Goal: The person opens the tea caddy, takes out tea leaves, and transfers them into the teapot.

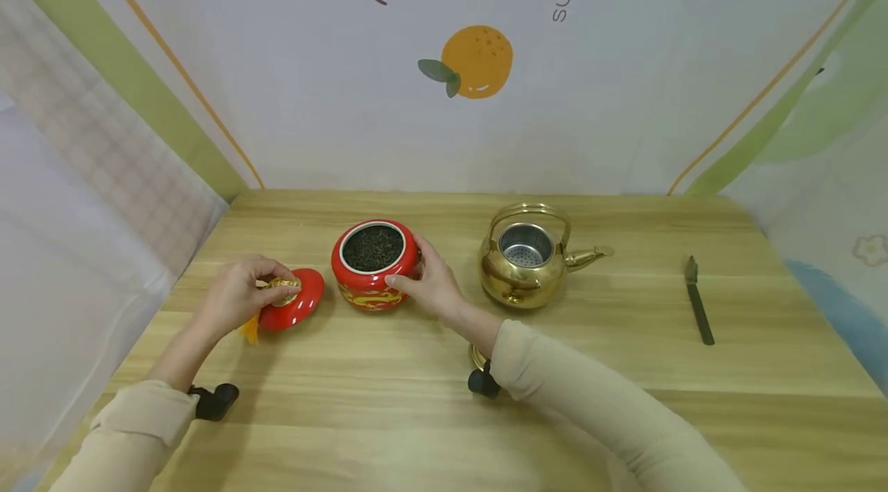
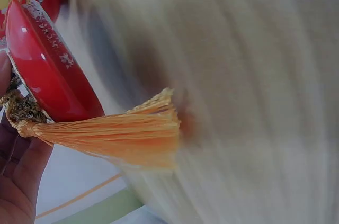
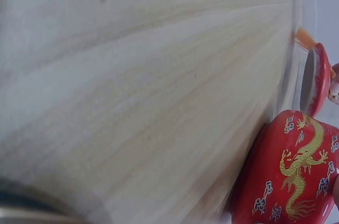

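My left hand (image 1: pixel 239 295) pinches the gold knob of a red lid (image 1: pixel 308 295), held tilted off the table to the left of the jar. From the knob hangs an orange tassel (image 2: pixel 122 136), large in the left wrist view. The red jar (image 1: pixel 344 276) stands uncovered, its white-edged mouth showing dark loose tea leaves (image 1: pixel 375 247). Around the jar's right side, my right hand (image 1: pixel 435 285) grips it, thumb at the front and fingers behind. A gold dragon (image 3: pixel 303 168) decorates the jar's wall in the right wrist view.
Right of the jar stands a brass teapot (image 1: pixel 516 284) without its lid, a perforated metal strainer (image 1: pixel 526 247) in its mouth. A round gold piece (image 1: pixel 477 357) is partly hidden under my right forearm. Farther right lies a dark-handled tool (image 1: pixel 699 311). A printed cloth (image 1: pixel 312 91) hangs behind the table.
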Demonstrator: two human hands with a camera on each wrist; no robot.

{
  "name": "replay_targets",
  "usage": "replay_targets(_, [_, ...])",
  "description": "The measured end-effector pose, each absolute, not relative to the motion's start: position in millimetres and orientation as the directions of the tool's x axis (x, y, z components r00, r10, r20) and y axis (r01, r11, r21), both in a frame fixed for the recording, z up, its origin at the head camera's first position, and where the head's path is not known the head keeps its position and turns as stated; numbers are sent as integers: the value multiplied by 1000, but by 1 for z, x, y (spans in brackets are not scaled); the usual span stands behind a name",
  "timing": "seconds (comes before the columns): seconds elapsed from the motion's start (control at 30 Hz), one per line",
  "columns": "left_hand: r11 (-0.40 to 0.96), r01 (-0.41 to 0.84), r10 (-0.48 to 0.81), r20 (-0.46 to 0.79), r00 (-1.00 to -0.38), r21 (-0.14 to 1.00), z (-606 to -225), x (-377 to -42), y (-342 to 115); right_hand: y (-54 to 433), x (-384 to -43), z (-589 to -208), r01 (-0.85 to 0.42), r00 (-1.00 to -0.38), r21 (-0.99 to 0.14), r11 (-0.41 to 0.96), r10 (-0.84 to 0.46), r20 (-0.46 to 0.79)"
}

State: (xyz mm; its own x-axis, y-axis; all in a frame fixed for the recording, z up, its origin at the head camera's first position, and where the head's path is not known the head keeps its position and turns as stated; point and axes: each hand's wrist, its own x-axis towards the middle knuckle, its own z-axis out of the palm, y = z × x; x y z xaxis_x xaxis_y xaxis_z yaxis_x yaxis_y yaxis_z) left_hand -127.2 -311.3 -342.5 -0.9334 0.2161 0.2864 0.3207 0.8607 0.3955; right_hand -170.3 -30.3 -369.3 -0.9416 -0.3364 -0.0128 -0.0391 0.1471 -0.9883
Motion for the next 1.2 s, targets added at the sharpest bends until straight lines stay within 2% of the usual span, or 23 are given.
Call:
replay_targets(0.27, [865, 345, 262, 258, -930, 364, -355, -116, -311, -30, -171, -371, -43, -935, -994, 103, -354, 3])
replay_targets(0.93, [866, 340, 271, 227, -935, 367, -361, -104, -302, -31, -173, -373, -37, -938, -995, 97, -346, 1])
replay_targets(1.2, [873, 333, 264, 227, -937, 357, -364, -103, -300, -31, -174, -372, -34, -941, -987, 155, -337, -20])
